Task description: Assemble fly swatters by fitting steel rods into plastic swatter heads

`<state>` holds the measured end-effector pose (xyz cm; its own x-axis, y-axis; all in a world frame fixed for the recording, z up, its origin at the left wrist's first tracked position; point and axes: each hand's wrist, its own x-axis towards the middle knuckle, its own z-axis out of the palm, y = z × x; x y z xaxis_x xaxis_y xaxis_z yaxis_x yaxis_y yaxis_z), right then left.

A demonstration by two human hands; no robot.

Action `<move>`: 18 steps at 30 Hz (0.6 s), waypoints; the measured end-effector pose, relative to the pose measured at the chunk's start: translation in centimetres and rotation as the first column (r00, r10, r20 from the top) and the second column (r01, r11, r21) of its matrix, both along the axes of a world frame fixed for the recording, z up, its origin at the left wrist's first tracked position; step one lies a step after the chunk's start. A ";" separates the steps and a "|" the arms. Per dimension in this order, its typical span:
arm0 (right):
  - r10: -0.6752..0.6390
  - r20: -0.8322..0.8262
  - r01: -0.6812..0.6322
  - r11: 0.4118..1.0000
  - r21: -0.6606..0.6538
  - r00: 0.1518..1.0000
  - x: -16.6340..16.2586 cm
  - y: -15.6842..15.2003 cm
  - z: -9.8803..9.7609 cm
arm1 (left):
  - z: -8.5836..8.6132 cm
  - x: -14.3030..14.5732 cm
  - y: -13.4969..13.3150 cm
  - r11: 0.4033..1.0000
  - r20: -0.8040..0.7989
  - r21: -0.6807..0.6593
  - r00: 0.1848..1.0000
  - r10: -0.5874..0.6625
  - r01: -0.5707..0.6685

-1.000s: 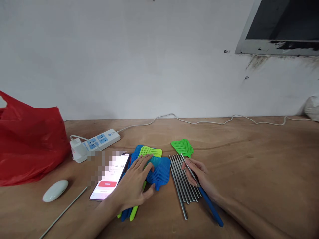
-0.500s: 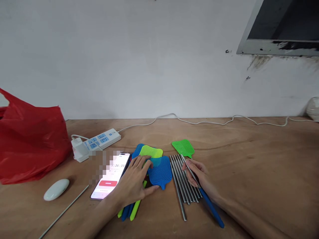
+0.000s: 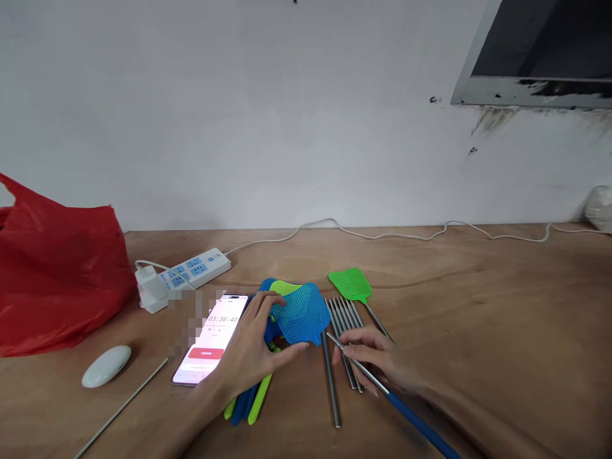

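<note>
Right hand has brought its blue-handled rod, pinched between closed fingers, right beside the blue swatter head's neck, so they're nearly lined up. Left hand: thumb spread, fingertips on that head, can't tell if gripping.

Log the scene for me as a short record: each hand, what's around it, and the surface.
Left hand: fingers at the left edge of a blue swatter head; grip unclear
Right hand: holding a metal rod with a blue handle, tip near the blue head's neck
Loose rods: side by side, partly behind the right hand
Green swatter head: beyond the right hand, on a metal rod
Phone: left of the left hand, screen showing 03:36:40
Far left: red bag
Surface: wooden table
</note>
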<state>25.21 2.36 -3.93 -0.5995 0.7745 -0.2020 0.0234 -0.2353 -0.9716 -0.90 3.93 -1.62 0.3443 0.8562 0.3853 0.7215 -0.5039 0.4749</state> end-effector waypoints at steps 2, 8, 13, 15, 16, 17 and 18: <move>0.045 -0.001 -0.045 0.999 0.027 0.999 -0.1 -0.2 0.1 | 0.1 0.1 0.0 1.000 0.028 0.004 0.999 0.030 -0.030; 0.086 0.036 -0.089 0.990 0.105 0.996 -0.3 -0.3 0.4 | -0.4 0.4 -0.1 0.999 0.052 -0.025 0.998 0.035 -0.034; 0.056 0.061 -0.063 0.990 0.129 0.997 -0.2 -0.3 0.2 | -0.3 0.2 -0.1 0.999 0.076 0.020 0.996 0.045 -0.046; 0.035 0.064 -0.043 0.990 0.131 0.997 -0.3 -0.3 0.2 | -0.1 0.1 -0.1 0.999 0.124 0.036 0.992 0.027 -0.032; 0.024 0.066 -0.033 0.991 0.131 0.998 -0.3 -0.3 0.2 | -0.1 0.0 0.0 0.999 0.168 0.035 0.985 0.025 -0.031; 0.016 0.068 -0.025 0.991 0.133 0.998 -0.3 -0.3 0.2 | 0.0 0.0 0.1 0.999 0.226 0.025 0.973 0.034 -0.040; 0.008 0.068 -0.017 0.990 0.137 0.998 -0.4 -0.3 0.2 | -0.1 -0.1 0.2 0.999 0.296 0.001 0.954 0.051 -0.053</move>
